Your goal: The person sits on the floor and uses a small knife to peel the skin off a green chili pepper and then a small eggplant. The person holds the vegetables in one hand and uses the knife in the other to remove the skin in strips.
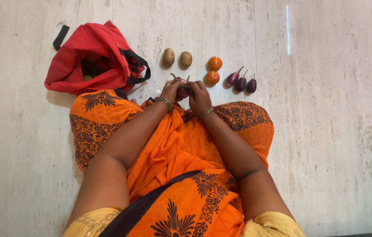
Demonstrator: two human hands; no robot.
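Purple eggplant [182, 91] gripped by left hand [171, 91] and right hand [199, 97] | potatoes [177, 57], tomatoes [213, 70] beyond (red bag [90, 59] left) — unobstructed

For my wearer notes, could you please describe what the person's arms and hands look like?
Both forearms are bare. The left hand has a green-and-gold beaded bangle at the wrist; the right hand has a similar bangle. Short yellow patterned sleeves cover the upper arms.
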